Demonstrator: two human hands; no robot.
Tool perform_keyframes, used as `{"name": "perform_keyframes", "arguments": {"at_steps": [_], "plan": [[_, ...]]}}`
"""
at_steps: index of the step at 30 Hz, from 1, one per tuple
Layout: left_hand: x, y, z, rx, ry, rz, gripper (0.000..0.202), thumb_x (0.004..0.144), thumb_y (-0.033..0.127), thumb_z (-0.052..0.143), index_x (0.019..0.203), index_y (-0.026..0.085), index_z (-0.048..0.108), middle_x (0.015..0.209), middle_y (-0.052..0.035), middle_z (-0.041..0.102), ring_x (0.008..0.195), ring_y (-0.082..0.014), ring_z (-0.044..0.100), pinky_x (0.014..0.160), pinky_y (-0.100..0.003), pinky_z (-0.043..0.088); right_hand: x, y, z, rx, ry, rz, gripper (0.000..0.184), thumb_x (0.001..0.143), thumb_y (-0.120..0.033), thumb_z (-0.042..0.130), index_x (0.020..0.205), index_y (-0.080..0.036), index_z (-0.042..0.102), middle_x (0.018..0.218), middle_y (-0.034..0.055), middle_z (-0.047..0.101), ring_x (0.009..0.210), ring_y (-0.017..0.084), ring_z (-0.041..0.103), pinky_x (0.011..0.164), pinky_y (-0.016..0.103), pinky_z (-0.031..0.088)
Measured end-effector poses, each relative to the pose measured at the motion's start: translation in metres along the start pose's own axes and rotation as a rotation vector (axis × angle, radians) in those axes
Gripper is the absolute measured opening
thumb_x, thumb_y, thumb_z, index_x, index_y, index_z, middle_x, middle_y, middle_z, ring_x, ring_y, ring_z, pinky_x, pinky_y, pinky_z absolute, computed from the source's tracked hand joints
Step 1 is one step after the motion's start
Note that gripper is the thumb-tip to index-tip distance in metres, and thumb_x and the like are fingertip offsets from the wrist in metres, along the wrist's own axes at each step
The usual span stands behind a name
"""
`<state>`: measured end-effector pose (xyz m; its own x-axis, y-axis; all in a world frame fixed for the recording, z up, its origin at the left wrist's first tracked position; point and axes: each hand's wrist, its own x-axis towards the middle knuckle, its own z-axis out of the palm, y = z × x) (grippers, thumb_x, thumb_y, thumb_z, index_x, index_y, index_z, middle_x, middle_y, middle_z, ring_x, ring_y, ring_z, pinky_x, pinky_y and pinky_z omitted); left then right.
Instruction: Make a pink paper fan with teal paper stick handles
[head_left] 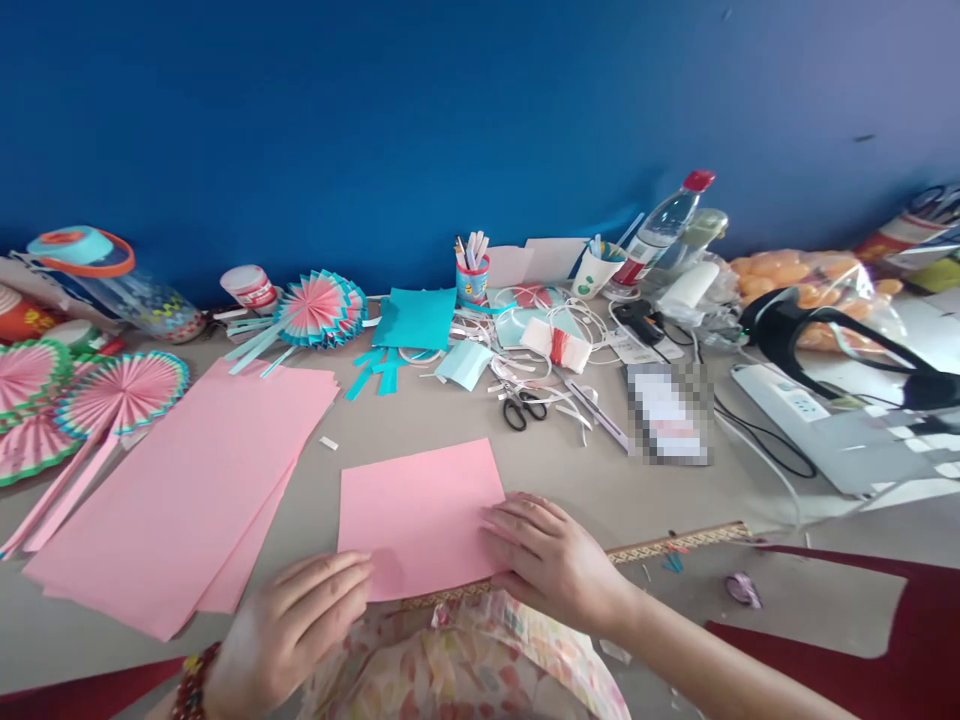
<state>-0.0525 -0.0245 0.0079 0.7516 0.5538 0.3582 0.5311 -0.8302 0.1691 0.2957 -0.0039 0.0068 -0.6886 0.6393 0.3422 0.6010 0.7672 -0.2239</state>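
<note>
A pink paper sheet (420, 510) lies flat on the beige table (570, 470) near its front edge. My left hand (296, 620) rests at the sheet's lower left corner, fingers curled and pinching the near edge. My right hand (551, 560) lies on the sheet's lower right corner, fingers pressed down on it. A bead bracelet (191, 685) sits on my left wrist.
A stack of larger pink sheets (187, 480) lies to the left. Pink and teal paper fans (112, 395) sit at far left and back (319, 308). Black scissors (523, 408), teal paper (416, 318), a pen cup (472, 275), a water bottle (660, 230), cables and a power strip (810, 420) crowd the back and right.
</note>
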Motion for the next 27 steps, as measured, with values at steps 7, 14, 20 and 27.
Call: {"name": "perform_keyframes", "arguments": {"at_steps": [7,14,20,27], "plan": [[0.042,-0.021,-0.017,0.007,0.192,-0.015,0.030,0.089,0.002,0.053,0.112,0.014,0.066,0.111,-0.0098,0.073,0.110,-0.0211,0.065,0.099,-0.036,0.052,0.035,0.004,0.001,-0.036,0.186,-0.062,0.019,0.096,-0.013,0.051,0.105,-0.018,0.067,0.100,0.0052,0.075,0.092,0.018,0.064,0.095,0.037,0.050],[0.089,0.007,-0.022,0.127,0.096,-0.141,0.020,0.094,0.020,0.054,0.106,0.021,0.069,0.100,-0.0036,0.075,0.110,-0.0235,0.064,0.120,-0.062,0.016,0.066,-0.001,-0.009,-0.074,0.230,-0.073,0.020,0.097,-0.012,0.048,0.096,-0.016,0.067,0.081,0.0066,0.071,0.083,0.018,0.061,0.081,0.034,0.049],[0.109,0.010,-0.022,0.153,0.199,-0.089,0.025,0.095,0.009,0.047,0.104,0.018,0.069,0.091,-0.0016,0.076,0.103,-0.0196,0.067,0.121,-0.060,0.016,0.082,-0.007,-0.022,-0.115,0.246,-0.113,0.017,0.097,-0.013,0.050,0.099,-0.015,0.067,0.082,0.0061,0.070,0.084,0.019,0.061,0.082,0.034,0.046],[0.102,-0.020,-0.056,0.154,0.191,-0.154,0.025,0.097,0.009,0.047,0.098,0.020,0.069,0.085,-0.0004,0.077,0.104,-0.0189,0.069,0.118,-0.056,0.026,0.089,0.023,-0.049,-0.082,0.233,-0.124,0.018,0.099,-0.018,0.051,0.097,-0.017,0.068,0.078,0.0037,0.072,0.076,0.016,0.062,0.074,0.031,0.044]]}}
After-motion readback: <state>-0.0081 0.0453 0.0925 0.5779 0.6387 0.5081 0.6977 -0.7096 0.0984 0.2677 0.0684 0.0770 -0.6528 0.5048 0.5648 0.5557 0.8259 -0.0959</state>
